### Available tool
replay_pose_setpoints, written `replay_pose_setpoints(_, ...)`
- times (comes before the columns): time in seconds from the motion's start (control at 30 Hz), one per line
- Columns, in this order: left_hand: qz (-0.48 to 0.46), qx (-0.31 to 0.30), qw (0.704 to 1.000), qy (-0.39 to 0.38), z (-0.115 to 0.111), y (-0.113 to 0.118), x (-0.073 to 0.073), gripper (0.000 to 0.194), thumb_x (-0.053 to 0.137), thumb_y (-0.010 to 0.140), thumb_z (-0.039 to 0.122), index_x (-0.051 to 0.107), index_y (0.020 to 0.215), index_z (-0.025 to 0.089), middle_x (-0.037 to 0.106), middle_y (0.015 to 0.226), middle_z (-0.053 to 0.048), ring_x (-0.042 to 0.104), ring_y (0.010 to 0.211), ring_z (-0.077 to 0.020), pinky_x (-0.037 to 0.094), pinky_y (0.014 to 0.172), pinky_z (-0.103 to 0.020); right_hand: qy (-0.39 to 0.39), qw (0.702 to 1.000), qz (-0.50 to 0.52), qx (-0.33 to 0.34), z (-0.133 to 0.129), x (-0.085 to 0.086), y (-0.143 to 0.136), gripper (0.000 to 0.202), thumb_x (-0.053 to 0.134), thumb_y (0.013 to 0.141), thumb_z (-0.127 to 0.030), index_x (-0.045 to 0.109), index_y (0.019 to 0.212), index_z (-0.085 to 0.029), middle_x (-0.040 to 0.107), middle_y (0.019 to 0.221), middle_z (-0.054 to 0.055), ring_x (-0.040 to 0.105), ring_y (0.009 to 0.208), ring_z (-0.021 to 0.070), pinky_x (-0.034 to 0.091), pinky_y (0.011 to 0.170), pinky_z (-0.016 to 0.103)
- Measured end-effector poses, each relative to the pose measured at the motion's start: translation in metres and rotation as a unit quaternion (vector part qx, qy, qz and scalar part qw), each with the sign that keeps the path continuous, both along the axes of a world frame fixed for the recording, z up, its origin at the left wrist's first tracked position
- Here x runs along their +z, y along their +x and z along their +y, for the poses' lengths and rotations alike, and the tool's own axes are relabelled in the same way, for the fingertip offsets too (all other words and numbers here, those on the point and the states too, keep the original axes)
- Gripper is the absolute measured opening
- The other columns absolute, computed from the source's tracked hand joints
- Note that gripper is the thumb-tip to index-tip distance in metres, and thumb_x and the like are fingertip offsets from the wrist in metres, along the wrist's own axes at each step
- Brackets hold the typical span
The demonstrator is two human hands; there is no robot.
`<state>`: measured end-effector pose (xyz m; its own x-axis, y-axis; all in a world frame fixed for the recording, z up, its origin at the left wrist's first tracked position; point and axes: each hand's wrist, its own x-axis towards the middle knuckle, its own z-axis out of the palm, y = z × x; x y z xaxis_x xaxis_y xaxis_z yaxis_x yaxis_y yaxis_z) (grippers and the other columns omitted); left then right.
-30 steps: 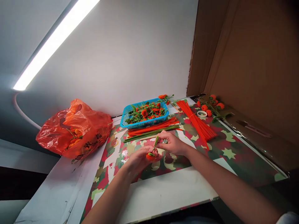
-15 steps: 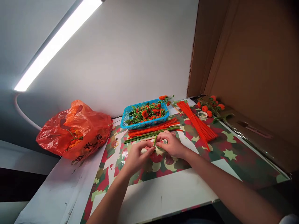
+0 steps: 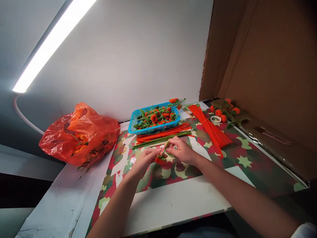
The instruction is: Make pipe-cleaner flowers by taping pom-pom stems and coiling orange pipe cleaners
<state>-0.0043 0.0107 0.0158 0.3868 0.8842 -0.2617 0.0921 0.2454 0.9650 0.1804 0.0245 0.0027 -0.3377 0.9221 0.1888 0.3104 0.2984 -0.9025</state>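
Near the middle of the patterned table cover, both hands meet around a small orange flower (image 3: 160, 160) with a green stem. My left hand (image 3: 145, 161) pinches it from the left, thumb and fingers together. From the right, my right hand (image 3: 181, 150) has its fingers closed on the green stem (image 3: 166, 145). The orange head hangs below the fingertips. Just beyond the hands lie green pipe cleaners (image 3: 158, 140) and a row of red ones (image 3: 148, 138).
A blue basket (image 3: 155, 131) of orange flowers stands at the back. A red plastic bag (image 3: 99, 124) is at left. A red bundle (image 3: 210, 127), a tape roll (image 3: 215, 119) and more orange flowers (image 3: 218, 112) lie at right, beside cardboard (image 3: 267, 66).
The orange flower head now shows under my fingertips, where only the green piece was visible before. My left hand has turned slightly and the view has shifted a little.
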Motion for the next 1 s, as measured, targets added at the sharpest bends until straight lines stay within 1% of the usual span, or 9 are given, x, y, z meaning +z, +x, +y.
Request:
replay_pose_setpoints(0.07,0.114,0.047,0.985,0.124,-0.001,0.006,0.007,0.034,0.064,0.075,0.048,0.070,0.080,0.014,0.069,0.081,-0.007,0.062,0.076,-0.0194,0.045,0.069,-0.029,0.002,0.998,-0.019,-0.055,-0.002,0.002,-0.004,0.011,0.057,0.080,-0.018,0.068,0.078,-0.020,0.063,0.079,0.002,0.052,0.089,0.0189,0.036,0.079,0.031)
replay_pose_setpoints(0.17,0.266,0.093,0.911,0.300,-0.005,0.014,0.011,0.023,0.066,0.075,0.041,0.068,0.076,0.018,0.069,0.079,-0.004,0.061,0.074,-0.0186,0.044,0.070,-0.029,-0.008,0.994,-0.033,-0.107,-0.005,0.003,-0.011,0.011,0.057,0.079,-0.018,0.066,0.074,-0.020,0.065,0.080,0.002,0.053,0.089,0.0193,0.036,0.080,0.032)
replay_pose_setpoints(0.27,0.327,0.077,0.864,0.374,-0.007,0.017,0.011,0.020,0.060,0.081,0.035,0.066,0.071,0.019,0.068,0.075,-0.004,0.060,0.074,-0.0186,0.043,0.071,-0.030,-0.018,0.992,-0.041,-0.117,-0.006,0.000,-0.014,0.010,0.058,0.078,-0.019,0.067,0.074,-0.021,0.067,0.080,0.002,0.054,0.090,0.0200,0.037,0.081,0.033)
replay_pose_setpoints(0.37,0.292,0.023,0.905,0.309,-0.004,0.010,0.010,0.022,0.057,0.082,0.036,0.068,0.075,0.019,0.070,0.080,-0.004,0.061,0.076,-0.0191,0.044,0.070,-0.029,-0.024,0.995,-0.022,-0.090,-0.005,-0.002,-0.011,0.009,0.060,0.077,-0.021,0.069,0.077,-0.022,0.069,0.085,0.002,0.054,0.095,0.0206,0.037,0.083,0.033)
replay_pose_setpoints(0.43,0.211,-0.048,0.958,0.190,-0.001,0.001,0.009,0.026,0.059,0.081,0.041,0.070,0.077,0.017,0.070,0.078,-0.005,0.061,0.075,-0.0194,0.045,0.068,-0.028,-0.019,0.998,-0.017,-0.059,-0.005,-0.002,-0.008,0.007,0.063,0.076,-0.022,0.070,0.077,-0.023,0.069,0.087,0.002,0.053,0.097,0.0212,0.036,0.085,0.033)
replay_pose_setpoints(0.5,0.114,-0.106,0.985,0.079,0.002,-0.007,0.007,0.028,0.063,0.079,0.043,0.071,0.077,0.015,0.070,0.079,-0.006,0.061,0.077,-0.0194,0.046,0.070,-0.028,-0.008,1.000,-0.021,-0.022,-0.005,-0.001,-0.004,0.006,0.064,0.076,-0.022,0.071,0.075,-0.022,0.070,0.085,0.002,0.052,0.096,0.0215,0.036,0.085,0.034)
replay_pose_setpoints(0.63,-0.001,-0.145,0.990,0.000,0.002,-0.014,0.000,0.024,0.067,0.078,0.038,0.072,0.079,0.014,0.070,0.083,-0.007,0.060,0.082,-0.0178,0.044,0.077,-0.028,0.014,0.999,-0.009,0.037,-0.003,-0.003,0.001,0.009,0.064,0.079,-0.026,0.072,0.076,-0.022,0.070,0.082,0.002,0.052,0.090,0.0201,0.037,0.081,0.032)
replay_pose_setpoints(0.83,-0.025,-0.151,0.988,-0.008,-0.002,-0.009,-0.002,0.027,0.064,0.081,0.039,0.073,0.084,0.014,0.068,0.082,-0.008,0.059,0.080,-0.0175,0.043,0.075,-0.028,-0.006,0.998,0.030,0.049,0.000,-0.004,0.000,0.008,0.063,0.076,-0.022,0.069,0.073,-0.019,0.069,0.079,0.001,0.054,0.085,0.0178,0.038,0.077,0.030)
replay_pose_setpoints(1.0,-0.077,-0.133,0.988,-0.030,-0.005,-0.007,0.000,0.022,0.067,0.079,0.036,0.070,0.077,0.015,0.068,0.080,-0.007,0.059,0.079,-0.0167,0.043,0.078,-0.028,-0.051,0.983,0.109,0.137,-0.001,0.006,0.002,0.014,0.057,0.079,-0.025,0.066,0.072,-0.017,0.067,0.072,0.000,0.057,0.071,0.0142,0.041,0.069,0.027)
